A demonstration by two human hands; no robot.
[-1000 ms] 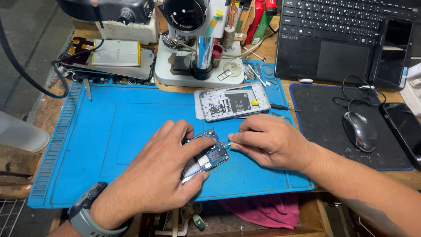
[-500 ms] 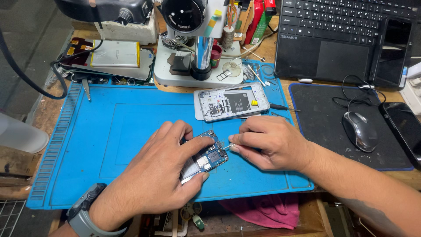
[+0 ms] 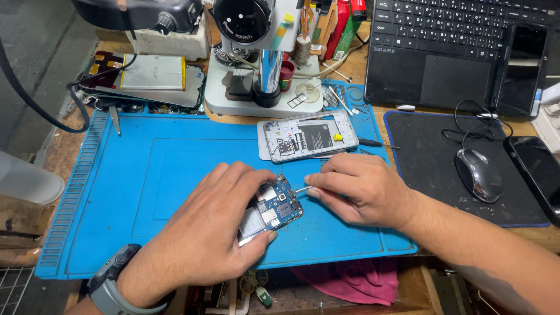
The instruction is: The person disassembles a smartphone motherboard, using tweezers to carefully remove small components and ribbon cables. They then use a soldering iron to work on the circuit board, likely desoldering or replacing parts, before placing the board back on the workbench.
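A small blue phone circuit board [image 3: 274, 209] with metal shields lies tilted on the blue work mat [image 3: 175, 169]. My left hand [image 3: 210, 233] grips it from the left, fingers over its top edge and thumb under its lower edge. My right hand [image 3: 359, 189] pinches thin metal tweezers [image 3: 300, 189], whose tip touches the board's right end. Just beyond the hands, an opened white phone frame [image 3: 306, 137] lies face up on the mat.
A microscope stand [image 3: 262, 70] rises at the mat's far edge, beside a flat battery [image 3: 154, 73]. At right sit a laptop [image 3: 443, 46], a black mouse pad [image 3: 431, 169] with mouse [image 3: 477, 174], and two dark phones [image 3: 539, 172]. A pink cloth [image 3: 356, 280] hangs below.
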